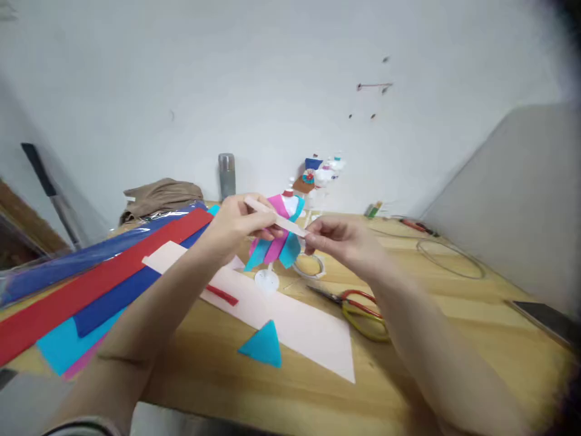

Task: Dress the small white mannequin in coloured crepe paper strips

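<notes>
My left hand (242, 225) and my right hand (338, 242) stretch a narrow pale pink strip (284, 221) between them above the table. The left fingers pinch its left part, while the right thumb and fingertips grip its right end. Just behind the strip stands a small figure (275, 245) dressed in pink and turquoise pieces, on a round white base (267, 280). A wide pale pink sheet (308, 327) lies below, with a thin red strip (222, 295) on it. In front is a turquoise triangle (264, 345). Scissors (361, 309) with red and yellow handles lie near my right forearm.
Long red (113, 272), blue and turquoise sheets spread at left. A grey bottle (226, 175) and brown cloth (161, 197) stand at the back. Behind the figure are more small figures (318, 172) and a tape roll (311, 266). A cable (449, 257) and a phone-like dark slab (544, 321) lie right.
</notes>
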Tool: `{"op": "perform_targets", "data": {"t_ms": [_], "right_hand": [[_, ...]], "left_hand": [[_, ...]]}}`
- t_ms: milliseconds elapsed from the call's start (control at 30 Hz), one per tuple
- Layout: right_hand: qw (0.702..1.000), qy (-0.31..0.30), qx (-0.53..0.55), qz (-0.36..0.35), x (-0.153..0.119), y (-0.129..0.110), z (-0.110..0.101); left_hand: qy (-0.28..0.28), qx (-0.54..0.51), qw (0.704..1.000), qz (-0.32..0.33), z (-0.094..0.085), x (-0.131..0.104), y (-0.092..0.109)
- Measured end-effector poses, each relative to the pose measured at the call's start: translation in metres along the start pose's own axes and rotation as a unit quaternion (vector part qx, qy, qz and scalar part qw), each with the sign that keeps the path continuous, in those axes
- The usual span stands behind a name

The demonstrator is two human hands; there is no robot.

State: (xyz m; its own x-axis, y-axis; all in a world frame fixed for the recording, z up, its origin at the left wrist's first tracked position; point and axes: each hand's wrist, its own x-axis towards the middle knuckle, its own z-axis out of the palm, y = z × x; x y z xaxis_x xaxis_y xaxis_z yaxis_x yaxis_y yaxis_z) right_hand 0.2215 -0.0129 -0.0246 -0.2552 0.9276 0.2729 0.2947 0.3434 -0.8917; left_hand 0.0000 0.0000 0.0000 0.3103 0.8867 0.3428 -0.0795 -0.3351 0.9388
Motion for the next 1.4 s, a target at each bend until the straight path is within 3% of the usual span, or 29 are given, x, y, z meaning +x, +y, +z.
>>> {"op": "perform_targets", "data": {"t_ms": [167, 300, 500, 733, 900, 1067, 1233, 1400], "right_hand": [[0.999, -0.017, -0.032, -0.005, 0.002, 0.002, -0.003], [0.995, -0.003, -0.094, -0.029, 0.0, 0.003, -0.002], [0.978, 0.061, -0.193, -0.051, 0.002, 0.01, -0.004], [0.98, 0.054, -0.185, -0.04, 0.008, 0.017, -0.006], [0.981, 0.058, -0.178, -0.042, 0.007, 0.016, -0.003], [0.982, 0.058, -0.171, -0.057, 0.005, 0.01, -0.001], [0.981, 0.037, -0.179, -0.063, 0.002, 0.003, -0.002], [0.985, 0.03, -0.158, -0.063, 0.003, 0.004, -0.002]], "left_hand": [[-0.162, 0.142, 0.976, -0.037, -0.035, 0.008, 0.011], [-0.207, 0.217, 0.952, -0.055, -0.045, 0.01, 0.018], [-0.197, 0.28, 0.939, -0.027, -0.043, 0.011, 0.019], [-0.202, 0.366, 0.908, -0.009, -0.042, 0.01, 0.019], [-0.192, 0.368, 0.909, -0.027, -0.041, 0.008, 0.02], [-0.219, 0.389, 0.895, -0.01, -0.039, 0.006, 0.018], [-0.248, 0.372, 0.892, -0.059, -0.033, 0.003, 0.018], [-0.222, 0.4, 0.889, -0.014, -0.031, 0.002, 0.016]]}}
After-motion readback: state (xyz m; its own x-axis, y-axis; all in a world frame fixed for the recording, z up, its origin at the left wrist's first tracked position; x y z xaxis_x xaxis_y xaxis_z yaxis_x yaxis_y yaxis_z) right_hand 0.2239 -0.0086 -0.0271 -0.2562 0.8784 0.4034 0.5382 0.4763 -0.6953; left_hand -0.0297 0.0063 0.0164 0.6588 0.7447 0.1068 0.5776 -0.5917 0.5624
